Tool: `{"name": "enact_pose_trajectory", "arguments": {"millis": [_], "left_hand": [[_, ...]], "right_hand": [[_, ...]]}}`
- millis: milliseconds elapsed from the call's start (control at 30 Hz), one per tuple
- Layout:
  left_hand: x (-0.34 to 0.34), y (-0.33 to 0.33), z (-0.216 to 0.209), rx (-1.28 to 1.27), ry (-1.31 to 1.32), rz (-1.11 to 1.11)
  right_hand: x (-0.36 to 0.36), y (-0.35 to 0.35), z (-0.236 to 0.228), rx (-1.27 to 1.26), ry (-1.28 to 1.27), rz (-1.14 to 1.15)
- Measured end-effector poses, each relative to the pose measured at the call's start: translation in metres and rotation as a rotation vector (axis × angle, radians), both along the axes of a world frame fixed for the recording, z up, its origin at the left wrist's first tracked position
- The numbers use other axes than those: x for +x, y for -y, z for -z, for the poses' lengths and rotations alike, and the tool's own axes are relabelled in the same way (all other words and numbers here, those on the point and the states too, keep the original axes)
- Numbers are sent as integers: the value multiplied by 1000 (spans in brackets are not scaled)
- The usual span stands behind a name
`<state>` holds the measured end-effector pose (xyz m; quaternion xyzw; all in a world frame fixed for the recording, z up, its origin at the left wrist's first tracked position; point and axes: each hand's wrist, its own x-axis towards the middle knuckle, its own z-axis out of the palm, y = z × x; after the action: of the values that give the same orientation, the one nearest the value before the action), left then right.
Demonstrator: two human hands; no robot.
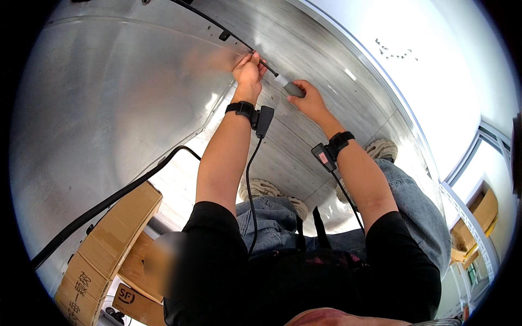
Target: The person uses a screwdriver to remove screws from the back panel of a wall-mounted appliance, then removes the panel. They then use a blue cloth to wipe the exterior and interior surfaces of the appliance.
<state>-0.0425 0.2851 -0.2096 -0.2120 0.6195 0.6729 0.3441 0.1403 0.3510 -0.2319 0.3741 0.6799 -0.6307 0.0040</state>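
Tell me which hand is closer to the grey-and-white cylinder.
Right. The right hand holds the grey-and-white cylinder by its grey end. The left hand is farther off, beyond the white end, at the thin black rod or cord.

There are two hands (249,71), one grey-and-white handle (294,89) and one thin black rod or cable (270,69). Two wrist straps (239,108), two small black boxes (265,121), two thin cords (248,182) and two shoes (383,149) show. One metal panel (109,98), one thick black hose (106,202) and at least two cardboard boxes (109,239) also appear.
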Motion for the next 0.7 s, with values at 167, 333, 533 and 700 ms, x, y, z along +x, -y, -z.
{"name": "enact_pose_trajectory", "arguments": {"millis": [167, 333, 533, 700], "left_hand": [[3, -1, -3, 7, -18, -10], [1, 1, 1, 49, 0, -11], [2, 2, 0, 94, 4, 8], [1, 3, -1, 102, 10, 9]], "right_hand": [[-6, -8, -40, -422, 115, 112], [0, -6, -19, -297, 36, 84], [2, 0, -3, 1, -72, 86], [1, 3, -12, 280, 5, -7]]}}
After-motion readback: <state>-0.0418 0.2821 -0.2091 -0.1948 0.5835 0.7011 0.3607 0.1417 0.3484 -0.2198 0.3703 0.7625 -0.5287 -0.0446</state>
